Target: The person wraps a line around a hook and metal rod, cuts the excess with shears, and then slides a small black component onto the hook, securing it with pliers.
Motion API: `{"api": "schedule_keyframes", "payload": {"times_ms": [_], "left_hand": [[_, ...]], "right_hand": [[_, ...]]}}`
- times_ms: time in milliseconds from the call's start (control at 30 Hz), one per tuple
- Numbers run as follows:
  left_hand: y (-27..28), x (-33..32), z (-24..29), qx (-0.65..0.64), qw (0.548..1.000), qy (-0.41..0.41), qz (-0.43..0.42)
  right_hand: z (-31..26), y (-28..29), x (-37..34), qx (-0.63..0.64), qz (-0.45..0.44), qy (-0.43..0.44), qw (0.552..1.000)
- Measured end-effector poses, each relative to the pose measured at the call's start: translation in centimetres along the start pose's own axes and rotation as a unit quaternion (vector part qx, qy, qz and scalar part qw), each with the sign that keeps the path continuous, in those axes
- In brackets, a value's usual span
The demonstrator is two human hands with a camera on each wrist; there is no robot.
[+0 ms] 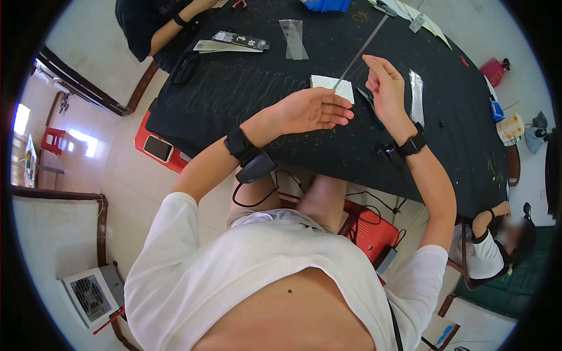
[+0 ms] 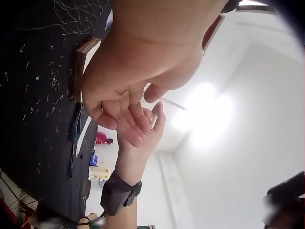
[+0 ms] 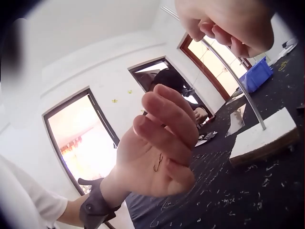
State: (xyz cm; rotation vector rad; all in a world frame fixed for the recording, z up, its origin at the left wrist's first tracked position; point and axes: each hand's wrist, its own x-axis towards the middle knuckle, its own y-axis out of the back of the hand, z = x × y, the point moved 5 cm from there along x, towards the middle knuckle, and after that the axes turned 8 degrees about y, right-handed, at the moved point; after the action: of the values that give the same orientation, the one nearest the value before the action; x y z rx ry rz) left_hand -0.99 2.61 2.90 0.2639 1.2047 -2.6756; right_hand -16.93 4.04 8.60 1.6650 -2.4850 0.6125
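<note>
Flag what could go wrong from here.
1. The thin bent wire shows at the palm of the left hand, not visibly pinched. It might slip off and be hard to spot among the pale scraps on the black cloth.

2. The right hand is close to the metal rod rising from the block; contact is unclear. A stray bump could bend the rod or shift the block.
</note>
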Motion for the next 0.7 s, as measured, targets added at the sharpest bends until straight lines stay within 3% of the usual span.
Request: {"api": "schedule_keyframes", "payload": {"times_ms": [133, 200, 367, 433, 467, 567, 667, 700], "left_hand": [[0.5, 1.0, 0.0, -0.023, 1.0, 0.019, 0.004], [0.5, 1.2, 0.2, -0.052, 0.997, 0.024, -0.042], [0.6, 2.4, 2.1, -0.019, 1.0, -0.007, -0.004], [0.3, 3.0, 3.2, -0.033, 0.999, -0.015, -0.01], [0.2, 3.3, 3.5, -0.031, 0.999, -0.017, -0.01], [0.8, 4.4, 4.1, -0.048, 0.997, -0.057, 0.012], [1.5, 5.7, 3.7, -0.082, 0.996, -0.032, -0.017], [1.3, 5.8, 3.4, -0.097, 0.994, -0.019, -0.047]], "right_hand": [[0.7, 1.1, -0.7, -0.031, -0.011, 0.008, 0.999], [1.0, 1.4, -1.1, -0.089, -0.013, 0.019, 0.996], [2.7, 2.0, -1.4, -0.079, -0.002, -0.007, 0.997], [1.7, 1.9, -1.5, -0.081, 0.018, 0.123, 0.989], [1.8, 1.9, -1.5, -0.081, 0.016, 0.126, 0.989], [1.0, 2.9, -1.6, -0.139, 0.079, 0.292, 0.943], [2.9, 4.6, -1.9, -0.234, 0.054, 0.255, 0.937], [3.2, 4.7, -2.1, -0.214, 0.059, 0.245, 0.944]]}}
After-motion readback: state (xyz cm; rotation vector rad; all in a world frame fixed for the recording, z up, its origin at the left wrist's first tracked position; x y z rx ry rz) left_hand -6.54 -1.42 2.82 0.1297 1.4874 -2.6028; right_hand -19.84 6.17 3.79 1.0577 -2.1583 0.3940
